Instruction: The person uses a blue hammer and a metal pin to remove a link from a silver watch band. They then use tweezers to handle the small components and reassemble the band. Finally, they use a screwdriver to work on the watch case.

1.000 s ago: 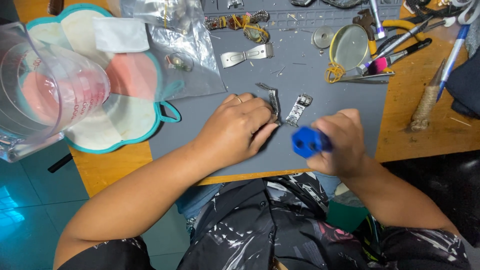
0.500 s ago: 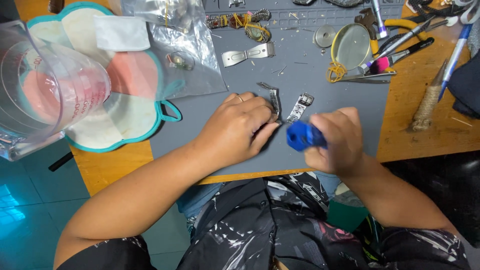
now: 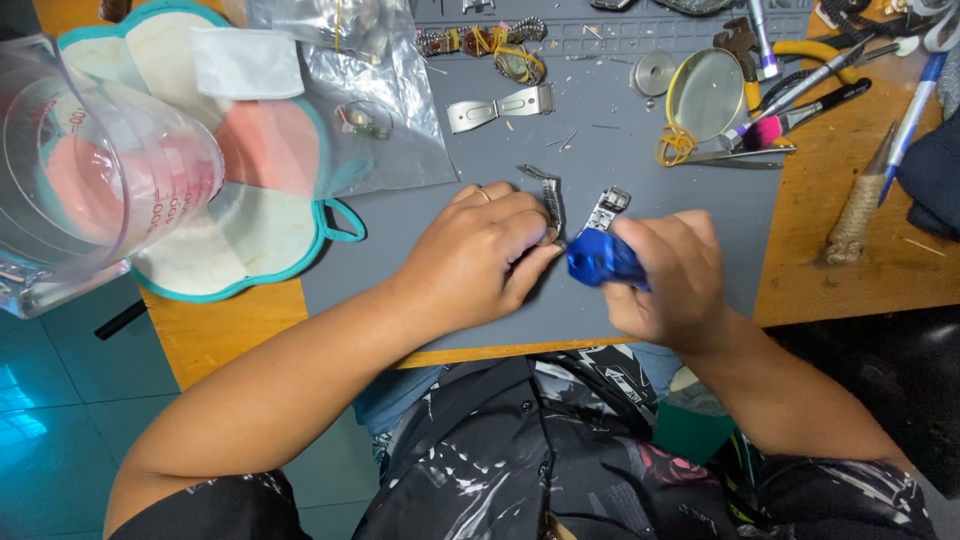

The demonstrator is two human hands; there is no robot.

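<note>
My left hand (image 3: 478, 262) presses down on a metal watch band (image 3: 551, 203) lying on the grey work mat (image 3: 600, 120), its fingers curled over the piece. My right hand (image 3: 672, 283) grips a blue-handled tool (image 3: 600, 260), its tip pointed left toward the band where my left fingers hold it. A loose silver band segment (image 3: 607, 208) lies just above the tool. What sits under my left palm is hidden.
A clear measuring jug (image 3: 90, 180) stands at the far left over a flower-shaped teal-edged mat (image 3: 250, 250). A plastic bag (image 3: 370, 90), a silver clasp (image 3: 498, 106), a round magnifier (image 3: 704, 95), pliers, brushes and pens (image 3: 800, 90) lie at the back.
My right hand has shifted the blue tool slightly left, closer to the band. My left hand has stayed in place.
</note>
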